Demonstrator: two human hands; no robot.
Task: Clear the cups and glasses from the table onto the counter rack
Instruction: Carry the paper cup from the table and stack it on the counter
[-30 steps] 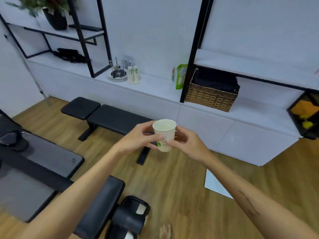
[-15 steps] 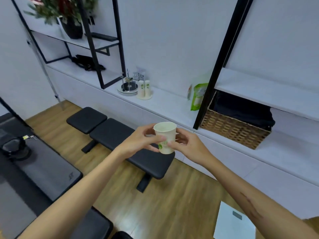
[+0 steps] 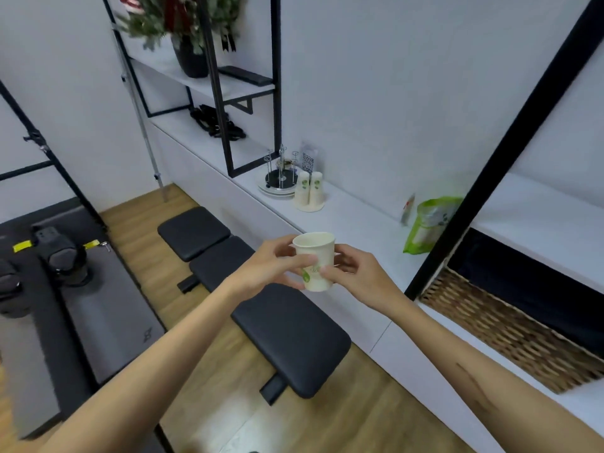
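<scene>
I hold a white paper cup with a green leaf print upright in front of me, over the end of a black bench. My left hand grips its left side and my right hand grips its right side. The cup looks empty. Farther back on the white counter stands a metal cup rack on a round plate, with its prongs bare. Right beside the rack, two stacks of upside-down paper cups rest on a small dish.
A black padded bench runs along the counter's front, below my hands. A green bag leans by a black post. A wicker basket sits at right. A black shelf frame rises left of the rack, holding a plant pot.
The view has swung left and closer to the counter; the rack and cup stacks look nearer. Both hands keep the same grip on the cup.
</scene>
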